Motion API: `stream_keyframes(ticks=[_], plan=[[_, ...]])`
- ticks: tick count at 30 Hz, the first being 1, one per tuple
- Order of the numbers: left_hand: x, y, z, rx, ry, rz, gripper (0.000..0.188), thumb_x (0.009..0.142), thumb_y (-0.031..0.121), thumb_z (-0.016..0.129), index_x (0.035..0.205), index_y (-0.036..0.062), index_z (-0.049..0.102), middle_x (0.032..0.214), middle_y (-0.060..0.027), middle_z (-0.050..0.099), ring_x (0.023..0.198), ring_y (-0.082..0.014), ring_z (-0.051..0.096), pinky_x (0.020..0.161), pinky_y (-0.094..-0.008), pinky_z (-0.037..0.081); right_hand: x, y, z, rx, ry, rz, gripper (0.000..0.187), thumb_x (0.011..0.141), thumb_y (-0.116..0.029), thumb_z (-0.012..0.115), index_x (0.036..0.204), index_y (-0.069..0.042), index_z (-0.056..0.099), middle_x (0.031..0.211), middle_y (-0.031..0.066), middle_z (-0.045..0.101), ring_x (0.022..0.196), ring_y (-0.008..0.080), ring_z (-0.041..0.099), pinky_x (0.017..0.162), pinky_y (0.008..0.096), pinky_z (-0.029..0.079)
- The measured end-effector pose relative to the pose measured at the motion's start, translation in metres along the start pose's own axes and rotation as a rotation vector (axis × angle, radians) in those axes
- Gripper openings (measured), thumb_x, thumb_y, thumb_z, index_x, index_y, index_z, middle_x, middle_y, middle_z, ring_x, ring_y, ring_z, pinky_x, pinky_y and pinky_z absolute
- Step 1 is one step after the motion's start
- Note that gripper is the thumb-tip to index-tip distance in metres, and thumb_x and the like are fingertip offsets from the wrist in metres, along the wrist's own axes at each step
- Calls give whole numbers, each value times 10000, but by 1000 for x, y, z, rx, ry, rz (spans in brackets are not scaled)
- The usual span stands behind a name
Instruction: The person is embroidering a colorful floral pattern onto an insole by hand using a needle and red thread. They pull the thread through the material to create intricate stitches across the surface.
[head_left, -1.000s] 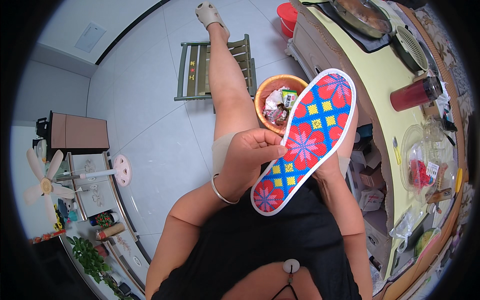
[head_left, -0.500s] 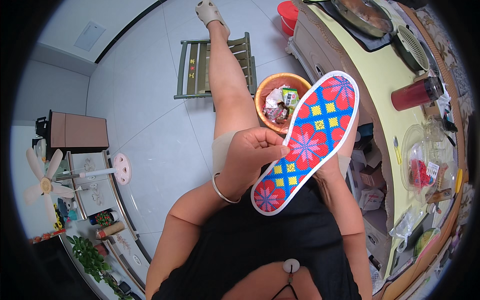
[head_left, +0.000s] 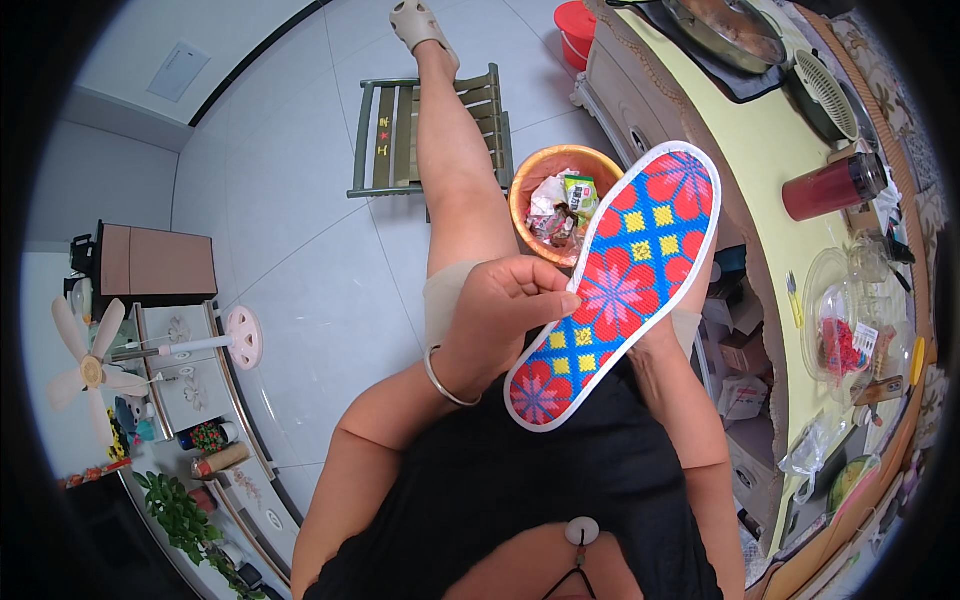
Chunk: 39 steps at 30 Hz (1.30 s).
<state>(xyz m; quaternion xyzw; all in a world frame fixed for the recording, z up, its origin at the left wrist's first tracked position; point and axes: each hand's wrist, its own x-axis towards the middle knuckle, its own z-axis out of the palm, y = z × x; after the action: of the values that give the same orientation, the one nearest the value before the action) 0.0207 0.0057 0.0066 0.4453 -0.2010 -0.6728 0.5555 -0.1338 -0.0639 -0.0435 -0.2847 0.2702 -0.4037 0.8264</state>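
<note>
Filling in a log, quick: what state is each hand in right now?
Left hand: closed, pinching the left edge of the patterned insole.
Right hand: mostly hidden behind the insole; open or closed cannot be told.

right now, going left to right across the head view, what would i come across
White fan → folding stool → flower-patterned insole → dark red bottle.
</note>
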Motion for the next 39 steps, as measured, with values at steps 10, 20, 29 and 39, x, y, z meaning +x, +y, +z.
stream_keyframes(ticks=[10,20,29,39], plan=[[1,-4,2,46,-9,49,73,768,-47,618,834,-55,588,814,-115,652,719,-118,619,674,-230,510,0,6,-13,76,-57,47,397,800,-83,662,1152,-20,490,1041,87,597,897,184,618,752,313,546],[6,-2,3,88,58,165,74,786,-41,610,846,-70,578,834,-141,653,726,-133,635,666,-234,522,4,-2,0,-209,149,-199,301,825,-6,596,1117,7,525,1065,82,595,911,152,604,778,286,511],[11,-4,-4,179,131,290,88,784,-24,633,848,-63,586,775,-83,645,661,-68,594,601,-177,478,-13,-33,12,-1057,154,-1043,109,797,23,604,896,14,559,881,100,542,808,183,527,696,256,420],[11,-4,0,9,55,164,115,804,-7,614,899,-61,578,867,-113,649,766,-117,614,724,-225,492,-5,-20,9,-294,26,-258,224,824,-7,614,1042,30,575,1040,62,606,960,132,576,830,264,463]])
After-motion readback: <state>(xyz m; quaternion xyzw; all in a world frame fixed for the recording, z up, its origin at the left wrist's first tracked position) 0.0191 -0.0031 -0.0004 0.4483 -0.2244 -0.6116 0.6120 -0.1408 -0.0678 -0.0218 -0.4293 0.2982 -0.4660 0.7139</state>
